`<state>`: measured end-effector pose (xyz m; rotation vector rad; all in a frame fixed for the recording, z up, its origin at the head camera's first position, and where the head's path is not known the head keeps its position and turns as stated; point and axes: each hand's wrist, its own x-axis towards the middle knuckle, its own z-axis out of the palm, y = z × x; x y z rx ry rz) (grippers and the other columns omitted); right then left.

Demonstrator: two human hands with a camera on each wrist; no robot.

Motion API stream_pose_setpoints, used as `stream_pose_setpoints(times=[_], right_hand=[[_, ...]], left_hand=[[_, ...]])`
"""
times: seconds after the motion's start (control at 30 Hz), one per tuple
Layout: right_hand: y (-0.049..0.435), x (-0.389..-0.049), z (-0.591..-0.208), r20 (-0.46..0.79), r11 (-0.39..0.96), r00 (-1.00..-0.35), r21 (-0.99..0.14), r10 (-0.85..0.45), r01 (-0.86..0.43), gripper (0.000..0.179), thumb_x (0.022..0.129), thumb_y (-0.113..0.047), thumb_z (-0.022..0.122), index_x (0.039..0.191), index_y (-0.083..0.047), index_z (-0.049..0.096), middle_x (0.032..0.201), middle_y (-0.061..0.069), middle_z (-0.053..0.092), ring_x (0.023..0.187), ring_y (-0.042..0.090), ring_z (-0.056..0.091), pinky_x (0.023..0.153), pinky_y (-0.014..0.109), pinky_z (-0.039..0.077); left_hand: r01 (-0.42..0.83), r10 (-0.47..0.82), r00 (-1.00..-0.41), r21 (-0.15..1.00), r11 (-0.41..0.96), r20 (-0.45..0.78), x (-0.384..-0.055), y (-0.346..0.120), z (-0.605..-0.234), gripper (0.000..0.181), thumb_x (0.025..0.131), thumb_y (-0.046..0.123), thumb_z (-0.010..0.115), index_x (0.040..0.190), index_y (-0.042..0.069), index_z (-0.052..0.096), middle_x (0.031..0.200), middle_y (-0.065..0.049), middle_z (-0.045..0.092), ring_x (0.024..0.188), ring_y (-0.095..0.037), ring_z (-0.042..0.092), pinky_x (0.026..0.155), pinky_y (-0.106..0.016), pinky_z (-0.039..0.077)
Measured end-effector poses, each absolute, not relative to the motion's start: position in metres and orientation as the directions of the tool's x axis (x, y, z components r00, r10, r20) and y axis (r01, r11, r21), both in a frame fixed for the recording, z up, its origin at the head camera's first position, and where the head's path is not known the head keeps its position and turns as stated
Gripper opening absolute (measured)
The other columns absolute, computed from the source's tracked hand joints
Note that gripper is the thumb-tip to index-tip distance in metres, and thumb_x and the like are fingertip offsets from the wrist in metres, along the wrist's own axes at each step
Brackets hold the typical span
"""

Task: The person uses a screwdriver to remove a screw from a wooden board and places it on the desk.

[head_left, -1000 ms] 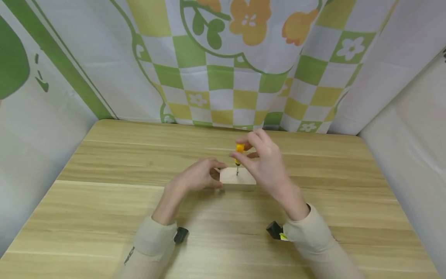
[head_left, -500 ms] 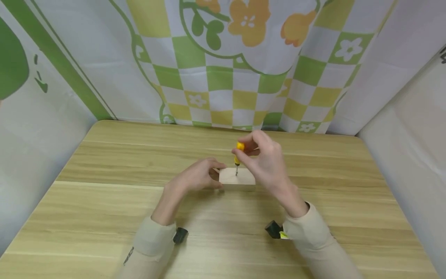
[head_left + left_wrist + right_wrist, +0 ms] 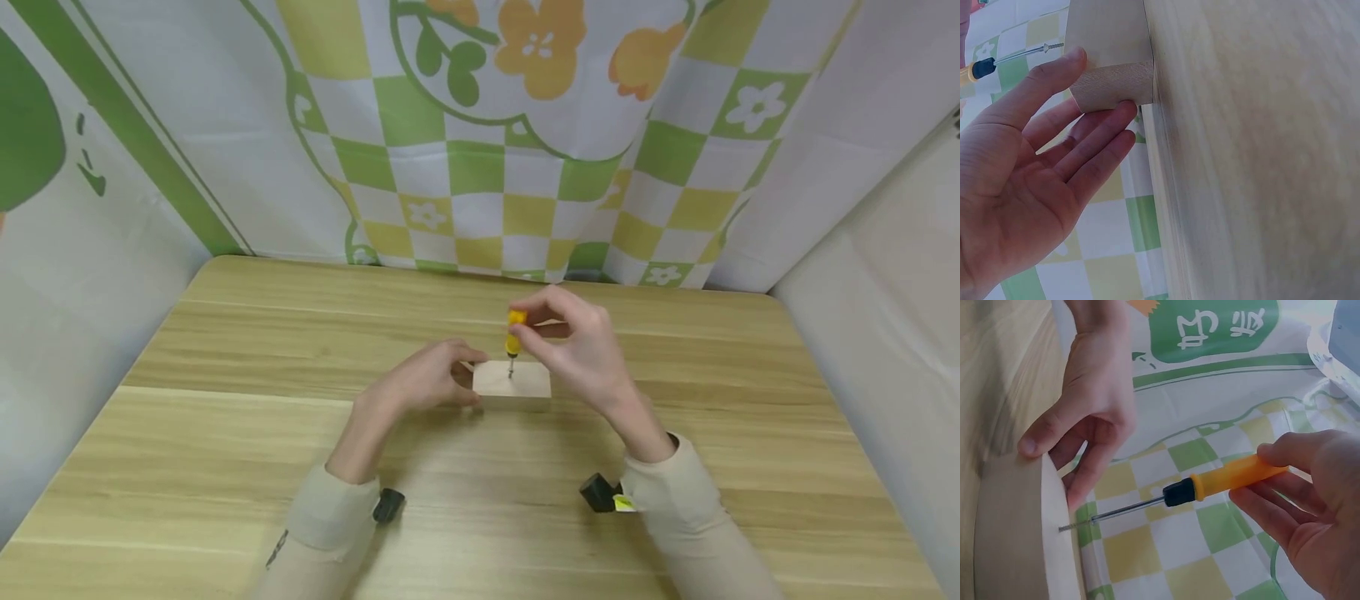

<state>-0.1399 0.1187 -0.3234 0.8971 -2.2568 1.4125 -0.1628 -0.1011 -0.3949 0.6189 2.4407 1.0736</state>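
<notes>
A pale wooden block [image 3: 531, 383] lies on the table, its left end held by my left hand [image 3: 420, 379]. In the left wrist view the thumb [image 3: 1054, 78] is on one side of the block and the fingers are on the other. My right hand [image 3: 581, 350] pinches the yellow handle of a screwdriver [image 3: 1235, 477] between thumb and fingertips. The screwdriver stands nearly upright over the block, its shaft pointing down. A screw [image 3: 1077, 525] sticks up from the block's top face, its lower tip at the wood, and the screwdriver's tip meets its head.
The wood-grain table [image 3: 225, 467] spreads around both hands. Behind its far edge hangs a green, yellow and white checked curtain [image 3: 476, 167]. Dark wrist devices show at the left cuff [image 3: 389, 506] and the right cuff [image 3: 597, 493].
My right hand's fingers have shifted round the screwdriver handle, and the right wrist has moved slightly to the right. The left hand and the block stay in place.
</notes>
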Motion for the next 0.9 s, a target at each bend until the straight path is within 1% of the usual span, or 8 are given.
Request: stream_pose_setpoints(times=[0.13,0.2,0.3,0.37,0.47,0.57,0.77,0.9], right_hand=[[0.119,-0.139,-0.327,0.564,0.308,-0.762,-0.699,-0.317,-0.646,0.021,0.083,0.005,0.075,0.102,0.001,0.068,0.1,0.012,0.069,0.089,0.023,0.071,0.072,0.025,0.061],[0.118,-0.139,-0.327,0.576,0.334,-0.758,-0.681,-0.306,-0.652,0.021,0.082,0.001,0.077,0.101,0.001,0.067,0.104,0.012,0.063,0.091,0.022,0.068,0.071,0.024,0.061],[0.115,-0.138,-0.328,0.603,0.4,-0.743,-0.629,-0.291,-0.667,0.025,0.081,-0.006,0.081,0.099,0.0,0.065,0.101,0.011,0.057,0.089,0.02,0.065,0.065,0.023,0.061],[0.113,-0.137,-0.327,0.621,0.454,-0.734,-0.588,-0.277,-0.669,0.027,0.08,-0.009,0.082,0.098,-0.001,0.064,0.097,0.01,0.058,0.085,0.019,0.064,0.062,0.021,0.059],[0.11,-0.136,-0.328,0.632,0.493,-0.731,-0.565,-0.256,-0.661,0.028,0.08,-0.009,0.082,0.1,-0.001,0.064,0.094,0.008,0.062,0.082,0.018,0.067,0.06,0.02,0.058],[0.109,-0.136,-0.328,0.642,0.48,-0.727,-0.572,-0.243,-0.665,0.029,0.08,-0.007,0.083,0.101,-0.001,0.065,0.093,0.009,0.066,0.082,0.018,0.068,0.061,0.019,0.058],[0.109,-0.138,-0.33,0.648,0.389,-0.728,-0.626,-0.223,-0.676,0.024,0.079,-0.004,0.082,0.098,-0.001,0.068,0.092,0.009,0.07,0.082,0.02,0.071,0.062,0.018,0.059],[0.11,-0.139,-0.329,0.648,0.334,-0.726,-0.648,-0.23,-0.684,0.023,0.078,0.0,0.082,0.098,0.001,0.071,0.093,0.012,0.073,0.082,0.023,0.074,0.062,0.021,0.06]], left_hand=[[0.218,0.537,-0.821,0.764,0.607,-0.193,-0.163,-0.101,-0.395,0.064,0.081,0.013,0.081,0.139,0.005,0.057,0.127,-0.011,0.06,0.113,-0.024,0.065,0.093,-0.031,0.056],[0.217,0.538,-0.82,0.764,0.607,-0.195,-0.162,-0.101,-0.395,0.064,0.081,0.013,0.081,0.139,0.005,0.057,0.127,-0.01,0.06,0.113,-0.023,0.066,0.093,-0.031,0.056],[0.221,0.544,-0.817,0.768,0.602,-0.191,-0.163,-0.101,-0.396,0.064,0.081,0.013,0.081,0.139,0.004,0.057,0.126,-0.011,0.06,0.113,-0.023,0.066,0.092,-0.031,0.057],[0.23,0.544,-0.818,0.761,0.606,-0.186,-0.162,-0.101,-0.396,0.064,0.081,0.014,0.081,0.139,0.004,0.057,0.126,-0.011,0.06,0.113,-0.024,0.066,0.093,-0.032,0.056],[0.241,0.541,-0.821,0.75,0.616,-0.181,-0.162,-0.101,-0.396,0.064,0.081,0.016,0.081,0.139,0.005,0.057,0.127,-0.011,0.06,0.114,-0.024,0.066,0.095,-0.033,0.056],[0.25,0.541,-0.823,0.745,0.618,-0.173,-0.163,-0.101,-0.395,0.064,0.081,0.015,0.081,0.139,0.004,0.057,0.128,-0.011,0.061,0.113,-0.025,0.066,0.096,-0.034,0.056],[0.249,0.544,-0.822,0.754,0.608,-0.168,-0.163,-0.101,-0.395,0.063,0.08,0.014,0.082,0.138,0.002,0.058,0.127,-0.012,0.061,0.113,-0.026,0.066,0.095,-0.034,0.056],[0.245,0.546,-0.821,0.759,0.603,-0.168,-0.164,-0.101,-0.395,0.063,0.081,0.014,0.081,0.138,0.003,0.058,0.128,-0.012,0.061,0.114,-0.026,0.066,0.095,-0.034,0.055]])
